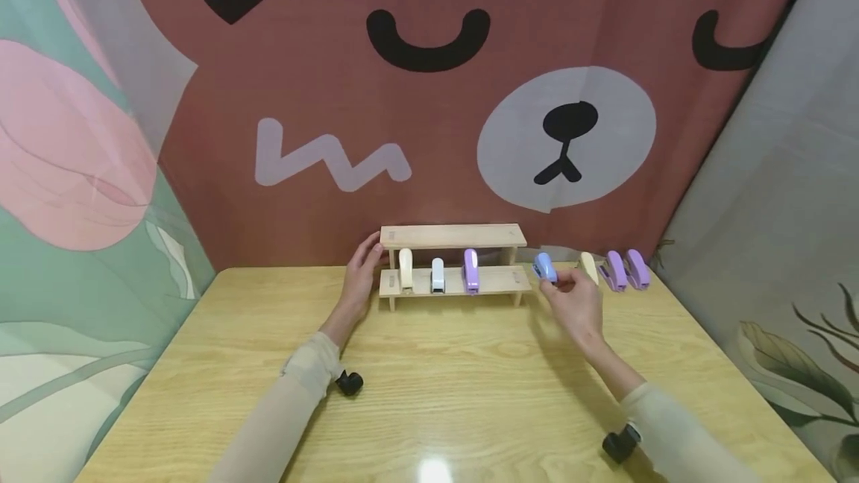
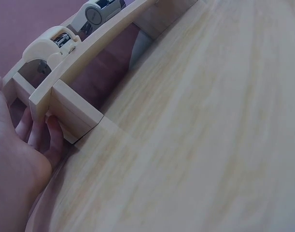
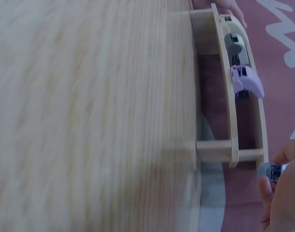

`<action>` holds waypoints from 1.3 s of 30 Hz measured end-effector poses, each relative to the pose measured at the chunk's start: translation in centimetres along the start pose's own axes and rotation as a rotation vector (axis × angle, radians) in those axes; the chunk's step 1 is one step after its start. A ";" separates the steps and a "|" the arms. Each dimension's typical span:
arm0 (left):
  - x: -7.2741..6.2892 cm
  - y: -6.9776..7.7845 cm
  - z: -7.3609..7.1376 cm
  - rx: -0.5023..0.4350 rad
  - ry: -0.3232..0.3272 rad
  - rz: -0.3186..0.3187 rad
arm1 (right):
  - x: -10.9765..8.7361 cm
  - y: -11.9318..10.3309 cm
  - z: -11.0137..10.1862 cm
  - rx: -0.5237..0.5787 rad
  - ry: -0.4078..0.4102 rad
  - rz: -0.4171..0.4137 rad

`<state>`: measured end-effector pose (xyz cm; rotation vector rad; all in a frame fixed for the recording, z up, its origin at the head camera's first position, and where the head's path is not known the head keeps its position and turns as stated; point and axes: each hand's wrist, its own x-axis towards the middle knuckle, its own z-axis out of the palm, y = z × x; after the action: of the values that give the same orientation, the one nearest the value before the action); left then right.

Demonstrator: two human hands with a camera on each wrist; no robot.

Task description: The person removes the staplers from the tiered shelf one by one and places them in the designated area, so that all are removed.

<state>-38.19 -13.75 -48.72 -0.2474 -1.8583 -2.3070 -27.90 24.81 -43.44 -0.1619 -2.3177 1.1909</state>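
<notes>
A two-tier wooden rack stands at the back of the table. My left hand is at its left end; in the left wrist view, bent fingers hold the end by the lower shelf and its leg. On the lower shelf sit a cream stapler, a pale grey-white stapler and a purple stapler. Just right of the rack, my right hand pinches a small blue stapler between thumb and fingers. The hand partly covers that stapler in the right wrist view.
Beyond my right hand, another cream stapler and two purple staplers, one nearer and one farther right, stand near the table's back right. A printed curtain hangs behind the wooden table.
</notes>
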 end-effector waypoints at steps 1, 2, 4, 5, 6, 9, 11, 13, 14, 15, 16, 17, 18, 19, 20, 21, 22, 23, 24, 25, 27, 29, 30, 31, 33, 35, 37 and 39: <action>-0.1 0.0 -0.1 0.000 0.000 -0.002 | 0.0 0.2 -0.2 -0.001 0.003 -0.001; -0.1 -0.1 -0.1 0.000 0.000 -0.005 | 0.0 0.4 -0.5 -0.003 0.004 0.001; -0.2 -0.2 -0.2 -0.005 -0.002 -0.010 | -0.1 0.8 -1.0 -0.016 0.011 0.006; -0.3 -0.2 -0.2 -0.008 -0.003 -0.012 | -0.1 1.0 -1.3 -0.025 0.014 0.007; -0.3 -0.3 -0.2 -0.011 -0.003 -0.014 | 0.0 1.3 -1.6 -0.034 0.015 0.006; -0.3 -0.4 -0.2 -0.010 0.004 -0.011 | 0.2 2.0 -2.5 -0.067 0.020 0.001; -0.3 -0.3 -0.1 -0.011 0.011 -0.009 | 0.5 2.4 -3.1 -0.088 0.026 -0.002; -0.3 -0.2 -0.1 -0.008 0.016 -0.004 | 0.7 3.0 -3.7 -0.108 0.038 0.002; -0.3 -0.2 0.0 -0.008 0.016 -0.004 | 0.9 3.3 -4.0 -0.116 0.044 0.010; -0.5 0.3 0.1 -0.010 0.008 -0.012 | 1.0 3.6 -4.3 -0.126 0.048 0.016; -0.5 0.3 0.1 -0.010 0.008 -0.013 | 1.0 4.0 -4.7 -0.136 0.047 0.025; -0.5 0.3 0.1 -0.010 0.008 -0.015 | 1.1 4.4 -5.0 -0.144 0.046 0.031; -0.4 0.2 0.0 -0.013 0.008 -0.015 | 1.2 4.8 -5.3 -0.157 0.047 0.035; -0.5 0.2 0.0 -0.014 0.006 -0.016 | 1.3 5.2 -5.6 -0.170 0.047 0.038; -0.4 0.2 0.0 -0.014 0.002 -0.018 | 1.4 5.5 -5.9 -0.183 0.046 0.039; -0.4 0.1 0.0 -0.017 -0.002 -0.018 | 1.4 5.9 -6.2 -0.193 0.046 0.037; -0.2 -0.3 -0.1 -0.015 0.001 -0.011 | 1.5 6.1 -6.6 -0.203 0.049 0.035; -0.2 -0.3 -0.1 -0.011 -0.003 -0.012 | 1.6 6.4 -6.9 -0.212 0.053 0.032; -0.2 -0.3 -0.1 -0.008 -0.008 -0.011 | 1.7 6.6 -7.2 -0.221 0.056 0.028; -0.1 -0.4 -0.1 -0.004 -0.012 -0.010 | 1.8 6.8 -7.6 -0.225 0.054 0.027; 0.0 -0.4 -0.1 0.007 -0.011 -0.006 | 2.0 7.3 -8.3 -0.240 0.051 0.024; 0.0 -0.4 -0.1 0.018 -0.002 -0.003 | 2.1 7.7 -8.9 -0.257 0.042 0.026; 0.1 -0.4 -0.1 0.022 0.002 0.000 | 2.1 7.9 -9.2 -0.263 0.037 0.032; 0.1 -0.4 -0.1 0.028 0.006 0.003 | 2.1 8.1 -9.4 -0.270 0.036 0.038; 0.2 -0.3 -0.1 0.037 0.010 0.008 | 2.1 8.4 -9.8 -0.277 0.035 0.057; 0.2 -0.2 -0.1 0.036 0.009 0.009 | 2.2 8.9 -10.2 -0.276 0.035 0.071; 0.2 -0.2 -0.1 0.031 0.008 0.010 | 2.2 9.3 -10.4 -0.277 0.035 0.080; 0.2 -0.2 -0.2 0.018 0.003 0.009 | 2.2 9.8 -10.6 -0.282 0.031 0.085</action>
<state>-38.48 -13.90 -48.87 -0.2500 -1.8722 -2.2819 -25.73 39.16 -45.16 -0.3795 -2.4631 0.8876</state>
